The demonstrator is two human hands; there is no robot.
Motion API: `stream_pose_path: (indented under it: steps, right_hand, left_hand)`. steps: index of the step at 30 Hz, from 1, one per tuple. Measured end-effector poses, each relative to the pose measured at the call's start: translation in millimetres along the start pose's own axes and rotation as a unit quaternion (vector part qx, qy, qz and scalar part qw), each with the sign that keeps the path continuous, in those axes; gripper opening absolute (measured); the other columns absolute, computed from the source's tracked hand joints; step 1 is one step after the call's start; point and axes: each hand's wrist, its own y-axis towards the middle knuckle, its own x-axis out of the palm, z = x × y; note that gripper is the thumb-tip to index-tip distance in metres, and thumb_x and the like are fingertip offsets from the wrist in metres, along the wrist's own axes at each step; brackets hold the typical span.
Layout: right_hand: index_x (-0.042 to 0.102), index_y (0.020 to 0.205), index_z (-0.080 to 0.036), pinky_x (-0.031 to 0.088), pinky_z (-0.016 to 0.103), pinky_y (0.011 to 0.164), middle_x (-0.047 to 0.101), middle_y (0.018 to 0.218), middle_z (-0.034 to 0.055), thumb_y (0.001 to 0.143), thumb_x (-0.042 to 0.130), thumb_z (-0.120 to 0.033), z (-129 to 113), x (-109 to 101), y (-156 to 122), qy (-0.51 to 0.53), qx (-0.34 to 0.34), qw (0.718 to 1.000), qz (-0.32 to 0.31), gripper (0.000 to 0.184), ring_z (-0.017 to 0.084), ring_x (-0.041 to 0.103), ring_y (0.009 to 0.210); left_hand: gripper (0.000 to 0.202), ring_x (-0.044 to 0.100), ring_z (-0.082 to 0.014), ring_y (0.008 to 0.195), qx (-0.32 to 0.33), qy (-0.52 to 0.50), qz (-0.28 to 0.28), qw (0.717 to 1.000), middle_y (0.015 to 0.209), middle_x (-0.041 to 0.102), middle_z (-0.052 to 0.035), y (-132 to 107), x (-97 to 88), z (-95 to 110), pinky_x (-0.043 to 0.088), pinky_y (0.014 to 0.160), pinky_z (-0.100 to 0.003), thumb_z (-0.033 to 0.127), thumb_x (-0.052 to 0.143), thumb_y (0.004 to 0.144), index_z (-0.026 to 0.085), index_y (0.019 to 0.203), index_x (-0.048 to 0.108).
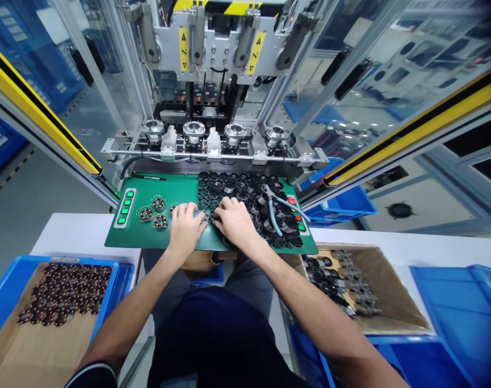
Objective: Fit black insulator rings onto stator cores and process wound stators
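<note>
My left hand [184,228] is closed over the front middle of the green work board [126,235], its thumb and fingertips against a small ring-shaped part [204,216]. Just to the right, my right hand [236,221] has its fingers curled at the edge of the black ring-shaped motor parts [229,188]. What its fingertips pinch is mostly hidden. Several copper-wound stators [159,202] with loose wire ends lie left of my left hand. On top of the black parts rest pliers [274,215] with light blue handles.
Behind the board stands a machine with a row of round metal fixtures [194,129]. Green-lit button panels [125,209] flank the board. A blue bin [115,285] of copper-wound stators is at left, a cardboard-lined box [407,302] of parts at right. A black pen [148,177] lies at the back.
</note>
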Motion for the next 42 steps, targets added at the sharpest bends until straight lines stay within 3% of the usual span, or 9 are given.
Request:
stream_pose_path:
  steps: [3,6,11,15,20,26,32,37,42]
  right_hand:
    - [0.079,0.114,-0.019,0.065,0.047,0.116,0.08,0.14,0.0176,0.112,0.079,-0.024,4.0,-8.2,-22.6,0.105,-0.022,0.994,0.037,0.006,0.031,0.077,0.13]
    - [0.07,0.14,-0.022,0.072,0.034,0.091,0.082,0.123,0.0091,0.118,0.077,-0.044,-2.0,-15.3,-49.5,0.221,-0.033,0.972,0.069,0.032,0.021,0.081,0.099]
    - [0.08,0.141,-0.027,0.072,0.032,0.08,0.083,0.111,0.0034,0.108,0.093,-0.049,-24.3,-28.5,-72.3,0.404,-0.078,0.902,0.133,0.042,0.017,0.08,0.08]
    - [0.083,0.142,-0.028,0.073,0.036,0.082,0.083,0.108,0.0042,0.11,0.091,-0.043,-27.0,-17.6,-59.9,0.304,-0.101,0.937,0.135,0.036,0.02,0.082,0.081]
    - [0.085,0.128,-0.023,0.071,0.042,0.091,0.085,0.112,0.0108,0.102,0.092,-0.028,-23.1,35.4,-24.6,0.16,-0.063,0.984,0.055,0.027,0.029,0.083,0.093]
    - [0.083,0.12,-0.023,0.064,0.043,0.085,0.087,0.109,0.0142,0.102,0.086,-0.043,-17.3,64.4,-19.4,0.133,-0.049,0.99,0.01,0.028,0.032,0.083,0.088]
    - [0.069,0.099,-0.029,0.057,0.04,0.067,0.083,0.081,0.0067,0.088,0.082,-0.057,-10.4,49.3,-18.4,0.15,-0.033,0.988,-0.023,0.033,0.032,0.082,0.072]
    - [0.079,0.12,-0.03,0.068,0.048,0.084,0.091,0.107,0.0105,0.087,0.075,-0.069,-13.1,29.5,-24.3,0.192,-0.016,0.981,0.011,0.051,0.037,0.089,0.092]
    - [0.082,0.114,-0.032,0.07,0.055,0.086,0.091,0.104,0.0103,0.084,0.082,-0.081,-10.3,29.7,-29.3,0.186,0.004,0.981,0.053,0.058,0.043,0.09,0.096]
  left_hand:
    - [0.015,0.079,-0.0316,0.117,-0.022,-0.103,0.032,0.994,0.131,0.08,-0.0137,-23.3,-20.7,0.8,0.068,0.111,-0.053,0.034,0.081,0.112,0.023,0.106,0.074]
    - [0.037,0.083,-0.0188,0.088,-0.041,-0.211,0.039,0.976,0.132,0.083,-0.0099,-47.4,-38.7,10.7,0.071,0.08,-0.033,0.05,0.082,0.111,0.025,0.133,0.066]
    - [0.049,0.09,-0.0208,0.101,-0.079,-0.398,0.077,0.911,0.137,0.088,-0.011,-69.0,-59.2,29.7,0.072,0.082,-0.026,0.042,0.099,0.098,0.024,0.137,0.077]
    - [0.052,0.086,-0.0176,0.086,-0.109,-0.263,0.118,0.951,0.118,0.09,-0.0063,-75.0,-64.3,18.3,0.071,0.08,-0.027,0.036,0.102,0.092,0.024,0.139,0.085]
    - [0.03,0.076,-0.013,0.067,-0.147,-0.159,0.094,0.972,0.108,0.083,-0.0019,-79.0,-38.3,-12.5,0.064,0.069,-0.027,0.018,0.098,0.088,0.024,0.116,0.09]
    - [0.036,0.077,-0.0169,0.079,-0.194,-0.096,0.079,0.973,0.108,0.083,-0.0009,-98.3,-21.4,-24.1,0.065,0.087,-0.033,0.017,0.101,0.092,0.028,0.123,0.089]
    - [0.04,0.084,-0.022,0.104,-0.18,-0.126,0.059,0.974,0.123,0.084,-0.0039,-103.4,-17.6,-29.6,0.07,0.091,-0.031,0.023,0.103,0.094,0.025,0.126,0.079]
    - [0.032,0.078,-0.0282,0.141,-0.13,-0.141,0.074,0.979,0.144,0.081,-0.0083,-103.4,-21.8,-28.1,0.064,0.128,-0.044,0.026,0.084,0.112,0.028,0.143,0.076]
    - [0.041,0.082,-0.0264,0.136,-0.128,-0.136,0.082,0.979,0.144,0.085,-0.0105,-104.9,-20.2,-28.4,0.066,0.124,-0.04,0.037,0.09,0.11,0.023,0.145,0.073]
